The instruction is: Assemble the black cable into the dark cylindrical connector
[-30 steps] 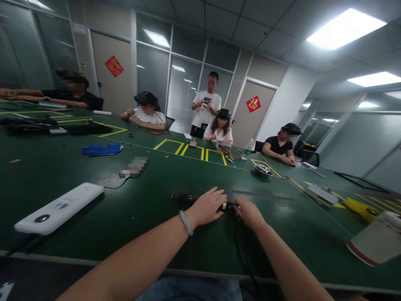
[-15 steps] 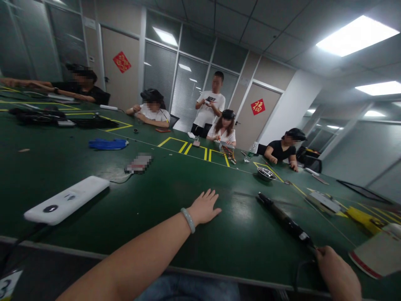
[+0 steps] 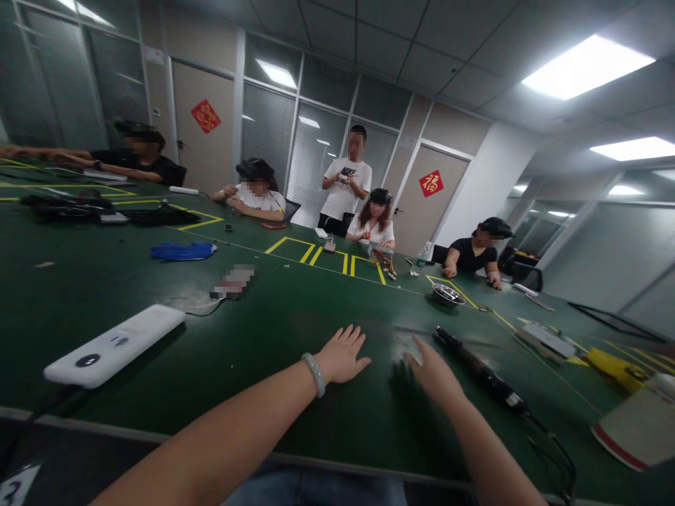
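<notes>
My left hand (image 3: 342, 357) lies palm down on the green table (image 3: 253, 337), fingers spread, with a pale bangle (image 3: 314, 374) round the wrist. It holds nothing. To its right, my right hand (image 3: 433, 372) hovers just over the table, somewhat blurred, its fingers stretched out and the thumb apart. Nothing shows in it. Close by on its right lies a black electric screwdriver (image 3: 479, 369), its cord running down to the table's near edge. A metal bowl (image 3: 447, 294) with small dark contents stands beyond the screwdriver's tip.
A white power bank (image 3: 116, 344) with a cable lies at the left, near a phone (image 3: 233, 281) and a blue glove (image 3: 183, 251). At the right are a white container (image 3: 635, 425), a yellow item (image 3: 616, 369) and a metal box (image 3: 547, 340). Several people are across the table.
My right hand has let go of the screwdriver's cord end and moved left and forward, over the table beside my left hand. The screwdriver stays lying there. My left hand is nearly still.
</notes>
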{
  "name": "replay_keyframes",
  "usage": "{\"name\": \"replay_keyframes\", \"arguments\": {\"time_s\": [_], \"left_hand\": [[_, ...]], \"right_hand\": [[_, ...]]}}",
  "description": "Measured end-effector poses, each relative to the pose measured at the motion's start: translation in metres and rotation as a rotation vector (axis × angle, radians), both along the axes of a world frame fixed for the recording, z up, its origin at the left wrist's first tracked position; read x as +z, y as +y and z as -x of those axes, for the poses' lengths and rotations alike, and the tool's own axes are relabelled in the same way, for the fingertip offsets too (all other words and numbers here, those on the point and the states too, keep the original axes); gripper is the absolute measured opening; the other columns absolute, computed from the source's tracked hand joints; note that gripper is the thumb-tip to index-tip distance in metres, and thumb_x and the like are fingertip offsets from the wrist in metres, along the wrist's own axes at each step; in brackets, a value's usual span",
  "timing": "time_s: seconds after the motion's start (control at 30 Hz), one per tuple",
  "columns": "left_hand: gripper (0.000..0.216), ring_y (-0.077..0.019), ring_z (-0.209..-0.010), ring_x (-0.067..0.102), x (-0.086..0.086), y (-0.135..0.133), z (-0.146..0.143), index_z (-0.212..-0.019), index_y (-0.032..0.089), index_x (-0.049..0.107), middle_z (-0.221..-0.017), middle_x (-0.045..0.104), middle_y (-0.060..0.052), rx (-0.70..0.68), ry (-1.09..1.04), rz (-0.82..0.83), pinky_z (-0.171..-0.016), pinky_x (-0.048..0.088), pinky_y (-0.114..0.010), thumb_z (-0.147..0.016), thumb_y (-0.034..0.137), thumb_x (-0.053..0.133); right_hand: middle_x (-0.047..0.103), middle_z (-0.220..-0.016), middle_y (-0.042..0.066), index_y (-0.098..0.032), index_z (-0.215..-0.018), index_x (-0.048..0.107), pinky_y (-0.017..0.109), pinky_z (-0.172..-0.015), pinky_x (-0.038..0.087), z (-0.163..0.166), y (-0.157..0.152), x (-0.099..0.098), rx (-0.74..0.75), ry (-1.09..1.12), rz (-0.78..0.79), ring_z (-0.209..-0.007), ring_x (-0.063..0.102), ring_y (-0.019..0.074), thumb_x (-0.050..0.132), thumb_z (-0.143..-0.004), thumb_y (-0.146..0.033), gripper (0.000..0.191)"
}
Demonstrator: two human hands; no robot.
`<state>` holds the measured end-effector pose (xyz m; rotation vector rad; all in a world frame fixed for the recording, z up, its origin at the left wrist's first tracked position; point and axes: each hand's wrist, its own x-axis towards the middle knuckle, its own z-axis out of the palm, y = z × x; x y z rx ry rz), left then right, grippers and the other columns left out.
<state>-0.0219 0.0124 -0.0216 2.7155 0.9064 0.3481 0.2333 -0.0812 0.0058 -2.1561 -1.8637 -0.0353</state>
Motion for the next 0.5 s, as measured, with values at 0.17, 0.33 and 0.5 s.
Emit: {"name": "replay_keyframes", "arguments": {"time_s": [0.17,0.33,0.5], "left_hand": [[0.062,-0.0279,-0.142,0.010,-0.010,0.003,-0.001,-0.148,0.018,0.019,-0.154,0.014,-0.011,-0.049,0.022,-0.110,-0.113,0.012,-0.049,-0.095,0.046,0.031],[0.060,-0.0274,-0.142,0.014,-0.023,0.011,-0.006,-0.148,0.019,0.021,-0.154,0.014,-0.010,-0.105,0.071,-0.148,-0.114,0.009,-0.047,-0.093,0.038,0.037],[0.063,-0.0289,-0.142,0.013,-0.012,0.006,-0.002,-0.149,0.019,0.014,-0.155,0.013,-0.009,-0.063,0.039,-0.109,-0.113,0.012,-0.048,-0.095,0.050,0.025]], "right_hand": [[0.018,-0.155,0.005,-0.024,-0.149,0.021,0.043,-0.114,0.018,0.098,0.035,0.000,0.541,0.155,0.058,-0.142,0.012,0.0196,0.029,-0.096,-0.046,0.057],[0.018,-0.155,0.001,-0.027,-0.148,0.022,0.043,-0.116,0.009,0.111,0.037,-0.007,0.689,0.174,0.101,-0.142,0.009,0.0188,0.021,-0.099,-0.045,0.053],[0.023,-0.153,0.001,-0.028,-0.148,0.022,0.041,-0.115,0.014,0.083,0.046,-0.013,0.567,0.118,0.052,-0.141,0.019,0.0194,0.033,-0.095,-0.046,0.058]]}}
